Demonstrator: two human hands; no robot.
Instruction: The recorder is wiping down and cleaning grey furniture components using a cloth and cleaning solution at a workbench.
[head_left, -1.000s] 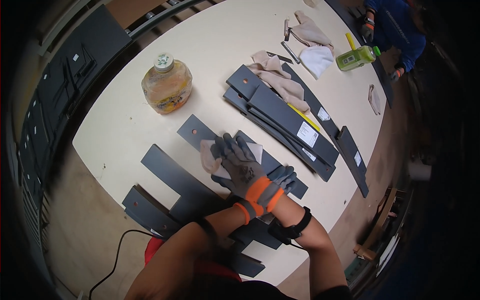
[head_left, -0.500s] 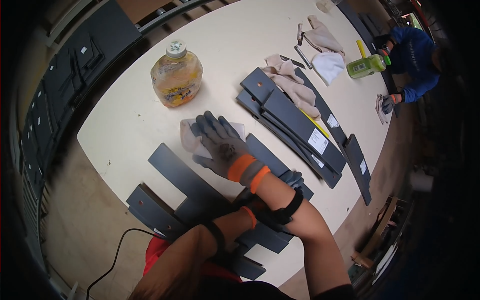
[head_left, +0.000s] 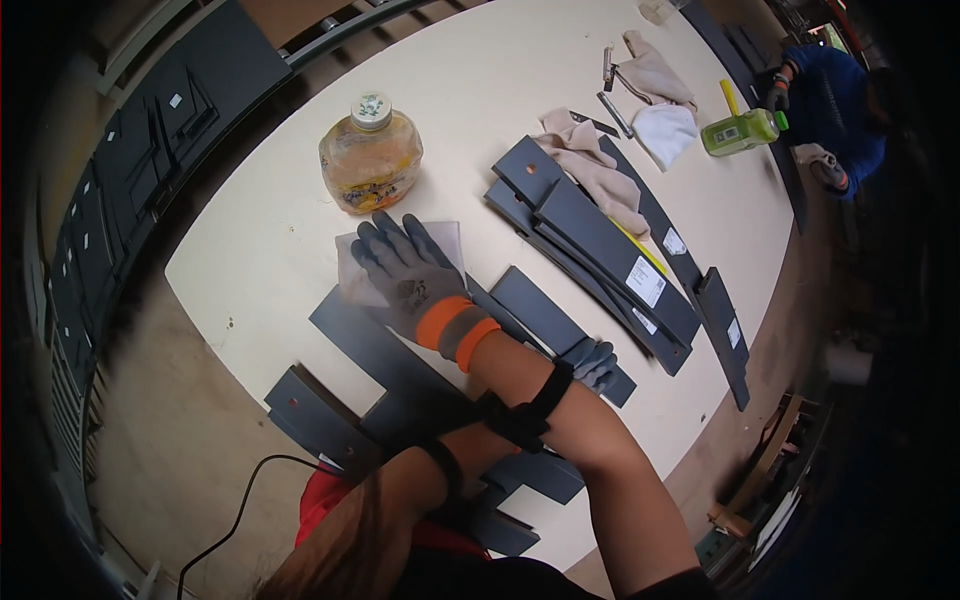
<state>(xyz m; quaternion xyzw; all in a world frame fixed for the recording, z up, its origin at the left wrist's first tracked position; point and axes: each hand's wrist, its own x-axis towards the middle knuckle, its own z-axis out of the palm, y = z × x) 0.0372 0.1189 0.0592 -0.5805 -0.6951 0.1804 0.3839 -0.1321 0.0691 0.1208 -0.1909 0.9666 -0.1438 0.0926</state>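
Surface [head_left: 560, 110]: pale, round-edged, filling most of the view.

Dark grey metal strips. One stack [head_left: 610, 250] lies on a slant at centre right, some pieces carrying white labels. A second group of plates [head_left: 360, 350] lies at the near edge, partly under the person's forearms. More dark panels [head_left: 150, 150] stand off the surface at the far left.

The arms cross. The right hand [head_left: 410, 275], in a grey glove with an orange cuff, comes in from the lower right and lies flat, fingers spread wide, pressing a cloth [head_left: 400, 262] down where a plate's end meets the bare surface. The cloth is pale and mostly covered by the palm. The left hand [head_left: 592, 362], also gloved in grey, rests on a plate [head_left: 555, 325] just right of the right forearm; whether its fingers are curled or flat cannot be told, as the forearm hides much of it.

Bottle [head_left: 371, 150]: squat, clear, amber liquid, white cap, upright just beyond the right hand's fingertips.

Rags [head_left: 595, 175] are draped over the far end of the stack; another cloth [head_left: 665, 130] lies beyond. A green spray bottle [head_left: 740, 132] lies on its side at far right.

A second person in a blue sleeve [head_left: 830, 100] works at the far right edge.

A black cable [head_left: 240, 510] trails off the near edge.
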